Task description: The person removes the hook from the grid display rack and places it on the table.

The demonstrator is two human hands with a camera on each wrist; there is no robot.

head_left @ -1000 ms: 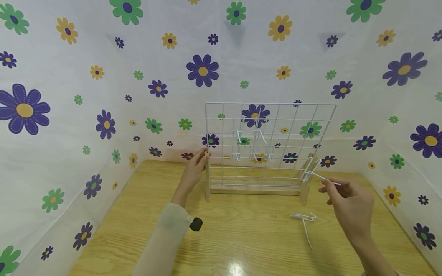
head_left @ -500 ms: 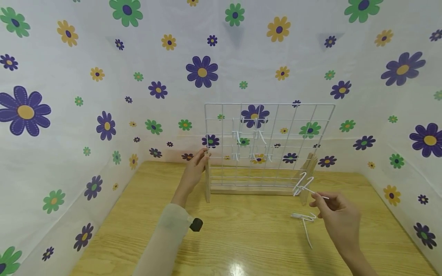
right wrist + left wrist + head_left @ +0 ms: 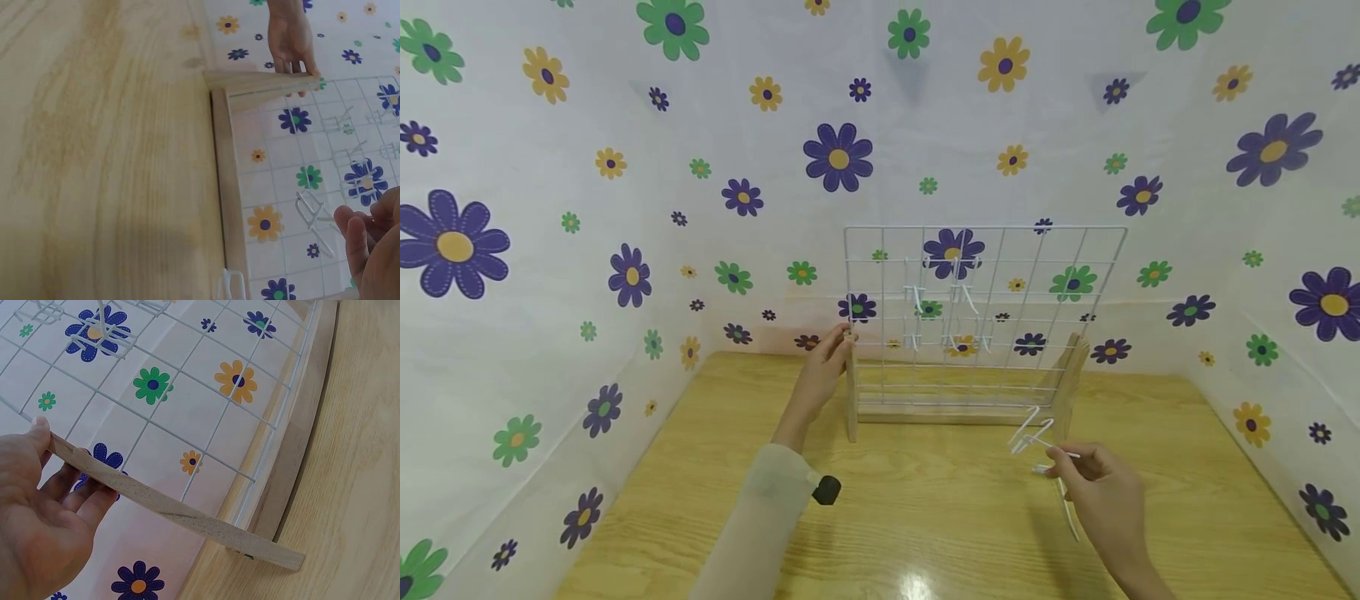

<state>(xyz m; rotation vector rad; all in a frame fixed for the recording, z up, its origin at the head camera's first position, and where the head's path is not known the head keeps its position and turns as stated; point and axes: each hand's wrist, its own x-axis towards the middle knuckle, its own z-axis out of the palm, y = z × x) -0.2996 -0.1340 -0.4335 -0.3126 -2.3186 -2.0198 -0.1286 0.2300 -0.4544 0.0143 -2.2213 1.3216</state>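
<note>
My left hand [image 3: 820,371] grips the top of the left wooden upright [image 3: 169,509] of a stand, thumb in front and fingers behind in the left wrist view. A white wire grid panel [image 3: 985,227] stands in it, leaning slightly back. Between thumb and fingers, my right hand [image 3: 1101,492] pinches the prong of a white wire display hook [image 3: 1028,435]. This hook's double-bent back end points toward the grid, in front of its lower right corner. Beneath the right hand, a second wire hook [image 3: 1067,507] lies on the table, partly covered by the fingers.
Several white hooks [image 3: 917,296] hang on the left and middle of the grid. The stand has a right wooden upright [image 3: 1070,383] and a low crossbar [image 3: 955,414]. Flower-patterned sheeting [image 3: 760,142] walls in the wooden table [image 3: 887,517] at the back and sides.
My right hand has moved left and toward me with its hook, from beside the right upright to above the lying hook. The left hand keeps its place on the left upright.
</note>
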